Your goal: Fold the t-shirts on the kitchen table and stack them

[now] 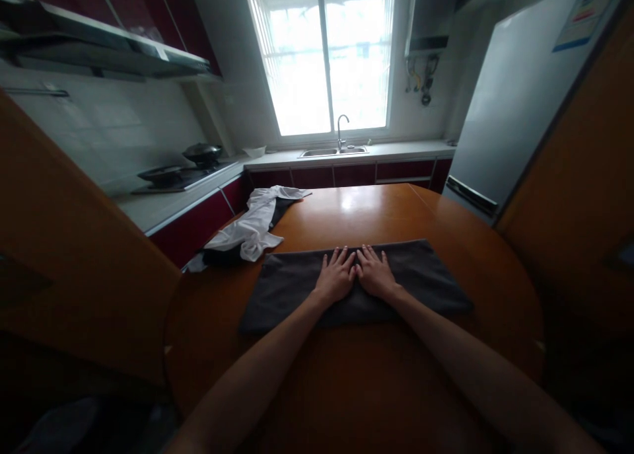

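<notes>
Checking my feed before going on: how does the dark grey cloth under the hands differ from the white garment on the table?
The dark grey cloth lies flat and folded into a long strip; the white garment is crumpled in a heap. Left hand and right hand press flat on the grey cloth; the white garment lies untouched. Both rest on the wooden table.

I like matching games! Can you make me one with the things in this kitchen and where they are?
Things:
1. grey cloth
2. white clothes
3. pan
4. tap

Places:
A. on the stove at the left
B. under both hands, left hand and right hand
C. by the window, over the sink
D. bunched at the table's far left edge

Pairs: 1-B, 2-D, 3-A, 4-C
</notes>
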Tool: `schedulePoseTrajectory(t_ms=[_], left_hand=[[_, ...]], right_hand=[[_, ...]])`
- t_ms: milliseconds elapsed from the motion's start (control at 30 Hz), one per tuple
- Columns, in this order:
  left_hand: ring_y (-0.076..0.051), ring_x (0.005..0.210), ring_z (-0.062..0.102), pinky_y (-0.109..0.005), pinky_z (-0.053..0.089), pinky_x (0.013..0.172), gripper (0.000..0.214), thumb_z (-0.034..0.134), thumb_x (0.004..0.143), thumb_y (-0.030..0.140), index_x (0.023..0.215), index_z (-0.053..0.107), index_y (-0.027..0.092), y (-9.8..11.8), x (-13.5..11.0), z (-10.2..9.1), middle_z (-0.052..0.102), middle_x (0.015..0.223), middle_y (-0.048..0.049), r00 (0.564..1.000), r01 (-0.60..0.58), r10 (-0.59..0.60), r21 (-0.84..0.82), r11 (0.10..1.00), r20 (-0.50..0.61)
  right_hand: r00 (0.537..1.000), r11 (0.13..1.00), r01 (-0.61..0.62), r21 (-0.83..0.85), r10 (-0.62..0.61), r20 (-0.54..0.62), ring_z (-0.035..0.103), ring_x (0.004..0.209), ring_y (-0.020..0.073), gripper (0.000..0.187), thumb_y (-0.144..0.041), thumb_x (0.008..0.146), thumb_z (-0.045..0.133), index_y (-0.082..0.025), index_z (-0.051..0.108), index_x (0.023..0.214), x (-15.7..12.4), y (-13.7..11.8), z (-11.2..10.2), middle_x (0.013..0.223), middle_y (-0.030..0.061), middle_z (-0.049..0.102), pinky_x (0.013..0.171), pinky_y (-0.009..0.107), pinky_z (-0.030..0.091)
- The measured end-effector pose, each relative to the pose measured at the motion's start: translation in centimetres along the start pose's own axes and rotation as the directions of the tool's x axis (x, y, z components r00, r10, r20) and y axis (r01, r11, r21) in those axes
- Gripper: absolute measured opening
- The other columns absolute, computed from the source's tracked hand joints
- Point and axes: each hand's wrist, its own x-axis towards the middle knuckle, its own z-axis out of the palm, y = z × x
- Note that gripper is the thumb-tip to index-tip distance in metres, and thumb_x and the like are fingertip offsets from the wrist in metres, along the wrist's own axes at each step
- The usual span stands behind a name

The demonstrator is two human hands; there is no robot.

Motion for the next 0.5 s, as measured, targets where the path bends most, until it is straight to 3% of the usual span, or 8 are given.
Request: schedulePoseTrajectory(t_ms=[300, 500], left_hand=[[-0.028, 0.155, 0.018, -0.060, 0.022, 0.121, 0.056, 0.029, 0.103, 0.038, 0.159, 0.032, 0.026, 0.15, 0.15, -0.02, 0.024, 0.167, -0.0041, 0.997, 0.004, -0.009, 0.062, 0.998, 0.072], [-0.028, 0.155, 0.018, -0.059, 0.022, 0.121, 0.056, 0.028, 0.104, 0.038, 0.158, 0.033, 0.027, 0.31, 0.13, -0.25, 0.024, 0.167, -0.0030, 0.998, 0.006, -0.011, 0.075, 0.997, 0.067]], right_hand=[[1.000, 0.998, -0.022, -0.058, 0.023, 0.014, 0.018, 0.154, 0.0269, 0.058, -0.032, 0.101, 0.031, -0.010, 0.039, 0.154, -0.27, -0.48, -0.42, 0.165, 0.0136, 0.024, 0.121, 0.061, 0.013], [1.000, 0.997, -0.019, -0.073, 0.021, 0.017, 0.016, 0.154, 0.0252, 0.058, -0.032, 0.101, 0.031, -0.011, 0.037, 0.155, -0.31, -0.46, -0.52, 0.165, 0.0114, 0.024, 0.122, 0.059, 0.012]])
